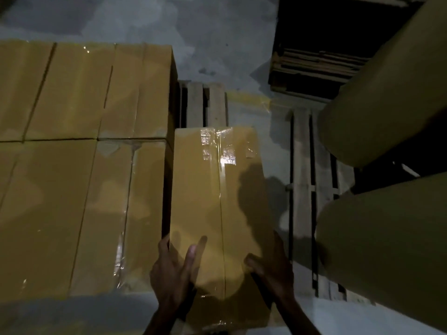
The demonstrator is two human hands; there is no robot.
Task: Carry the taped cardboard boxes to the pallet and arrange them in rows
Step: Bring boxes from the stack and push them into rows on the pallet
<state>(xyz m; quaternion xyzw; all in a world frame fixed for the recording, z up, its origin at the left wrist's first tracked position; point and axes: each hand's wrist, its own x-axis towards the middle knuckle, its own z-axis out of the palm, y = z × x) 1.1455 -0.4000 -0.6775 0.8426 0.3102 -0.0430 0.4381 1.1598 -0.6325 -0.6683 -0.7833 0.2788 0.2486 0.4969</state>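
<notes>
The stacked boxes (79,165) wall off the left; big rolls (387,97) crowd the right. Between them, bare pallet slats (203,105) lie open beyond the held box (217,201).

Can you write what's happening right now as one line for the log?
step: placing box | left hand: on box near-left corner | right hand: on near-right edge | box: beside stacked boxes | pallet: slats bare beyond box

Two large paper rolls (387,93) lie at the right, a flat cardboard stack (319,61) beyond them on the stained concrete floor (193,25).
</notes>
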